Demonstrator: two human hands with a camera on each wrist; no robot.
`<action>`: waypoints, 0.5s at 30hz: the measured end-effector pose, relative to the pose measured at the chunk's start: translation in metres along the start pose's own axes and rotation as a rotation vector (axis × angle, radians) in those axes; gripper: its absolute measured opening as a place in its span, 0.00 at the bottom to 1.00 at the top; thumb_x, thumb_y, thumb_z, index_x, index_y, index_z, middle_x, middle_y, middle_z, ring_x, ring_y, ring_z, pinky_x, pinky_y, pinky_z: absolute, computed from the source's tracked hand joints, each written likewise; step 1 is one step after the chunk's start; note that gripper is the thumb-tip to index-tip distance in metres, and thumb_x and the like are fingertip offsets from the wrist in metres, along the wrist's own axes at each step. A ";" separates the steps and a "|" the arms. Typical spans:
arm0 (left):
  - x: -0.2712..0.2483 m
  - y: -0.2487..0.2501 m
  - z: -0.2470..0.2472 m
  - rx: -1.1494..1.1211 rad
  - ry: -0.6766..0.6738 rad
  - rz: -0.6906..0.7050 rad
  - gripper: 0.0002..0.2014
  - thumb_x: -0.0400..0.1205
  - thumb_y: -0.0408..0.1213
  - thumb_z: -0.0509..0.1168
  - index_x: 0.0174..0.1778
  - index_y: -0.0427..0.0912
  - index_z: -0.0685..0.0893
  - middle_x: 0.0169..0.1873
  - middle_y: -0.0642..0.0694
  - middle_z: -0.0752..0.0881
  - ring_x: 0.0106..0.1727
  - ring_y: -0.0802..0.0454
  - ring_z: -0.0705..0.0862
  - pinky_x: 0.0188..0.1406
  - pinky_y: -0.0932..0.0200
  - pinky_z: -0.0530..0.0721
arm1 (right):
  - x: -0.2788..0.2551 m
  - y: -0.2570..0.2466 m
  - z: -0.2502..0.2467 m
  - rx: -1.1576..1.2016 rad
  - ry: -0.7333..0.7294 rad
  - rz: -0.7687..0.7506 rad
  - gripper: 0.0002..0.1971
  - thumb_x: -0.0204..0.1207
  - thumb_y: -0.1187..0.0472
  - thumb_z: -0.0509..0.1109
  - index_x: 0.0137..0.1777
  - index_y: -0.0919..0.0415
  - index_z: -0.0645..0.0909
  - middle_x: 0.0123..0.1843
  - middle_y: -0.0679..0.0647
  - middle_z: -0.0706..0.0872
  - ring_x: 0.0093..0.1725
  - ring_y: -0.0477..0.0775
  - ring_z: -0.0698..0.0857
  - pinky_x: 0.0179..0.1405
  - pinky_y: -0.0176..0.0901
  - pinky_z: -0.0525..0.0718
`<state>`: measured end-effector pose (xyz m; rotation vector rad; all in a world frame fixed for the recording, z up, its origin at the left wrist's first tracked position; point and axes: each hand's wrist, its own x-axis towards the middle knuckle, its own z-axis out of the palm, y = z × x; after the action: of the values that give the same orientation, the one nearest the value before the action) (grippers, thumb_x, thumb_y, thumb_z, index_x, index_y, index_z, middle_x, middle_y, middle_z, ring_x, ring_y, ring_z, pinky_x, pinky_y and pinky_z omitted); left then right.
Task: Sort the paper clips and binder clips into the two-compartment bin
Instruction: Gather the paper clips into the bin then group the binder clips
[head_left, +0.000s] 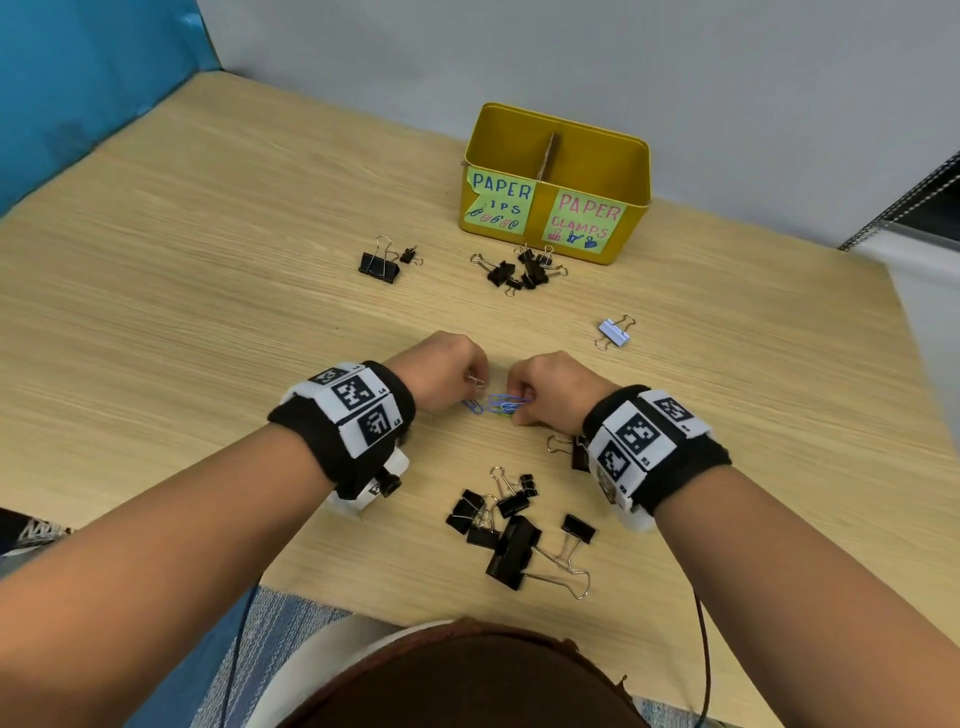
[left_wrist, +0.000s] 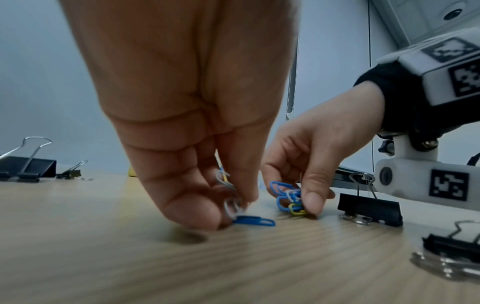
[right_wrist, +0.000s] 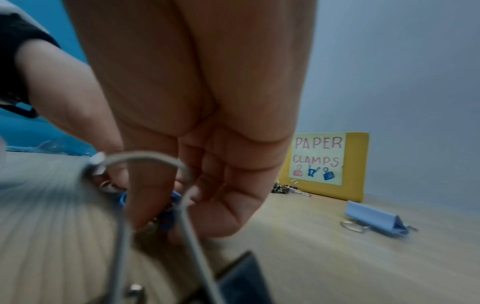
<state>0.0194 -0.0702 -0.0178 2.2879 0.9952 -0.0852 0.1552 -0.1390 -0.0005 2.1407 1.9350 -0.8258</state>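
Note:
My left hand (head_left: 457, 371) (left_wrist: 228, 207) pinches several silver and white paper clips (left_wrist: 232, 205) low over the table, its thumb tip beside a blue paper clip (left_wrist: 255, 221) (head_left: 474, 407) lying flat. My right hand (head_left: 524, 397) (left_wrist: 303, 197) pinches a bunch of blue, white and yellow-green paper clips (head_left: 506, 404) (left_wrist: 289, 198) (right_wrist: 166, 214) just above the wood. The yellow two-compartment bin (head_left: 556, 182) (right_wrist: 355, 164) stands at the back, labelled for paper clips left and paper clamps right. Black binder clips (head_left: 511, 525) lie in a pile near me.
More black binder clips lie before the bin (head_left: 522, 270) and further left (head_left: 380, 264). A light blue binder clip (head_left: 614, 331) (right_wrist: 374, 218) sits to the right. One black binder clip (head_left: 574, 449) (left_wrist: 370, 207) lies under my right wrist. The table edge (head_left: 363, 613) is close to my body.

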 end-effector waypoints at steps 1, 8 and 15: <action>0.000 0.000 0.001 0.011 -0.018 0.015 0.10 0.77 0.31 0.67 0.54 0.38 0.86 0.54 0.41 0.87 0.57 0.47 0.83 0.50 0.64 0.74 | -0.002 0.004 -0.002 0.009 -0.003 0.008 0.13 0.73 0.62 0.73 0.56 0.62 0.82 0.47 0.52 0.76 0.47 0.50 0.75 0.44 0.40 0.73; -0.004 -0.003 0.003 0.126 -0.053 0.059 0.10 0.72 0.31 0.73 0.49 0.39 0.87 0.50 0.43 0.88 0.50 0.49 0.84 0.47 0.61 0.79 | -0.004 0.017 -0.015 0.129 0.026 0.028 0.11 0.70 0.62 0.75 0.53 0.60 0.83 0.45 0.51 0.79 0.45 0.50 0.77 0.32 0.31 0.71; -0.004 -0.001 0.010 0.210 -0.143 0.016 0.12 0.80 0.32 0.63 0.59 0.35 0.80 0.59 0.36 0.82 0.60 0.41 0.81 0.57 0.55 0.78 | 0.000 0.015 -0.023 0.244 0.002 0.002 0.12 0.71 0.64 0.75 0.53 0.63 0.83 0.43 0.53 0.80 0.33 0.45 0.75 0.34 0.35 0.75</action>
<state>0.0175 -0.0783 -0.0249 2.4392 0.9309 -0.3571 0.1766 -0.1308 0.0151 2.2730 1.9202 -1.1117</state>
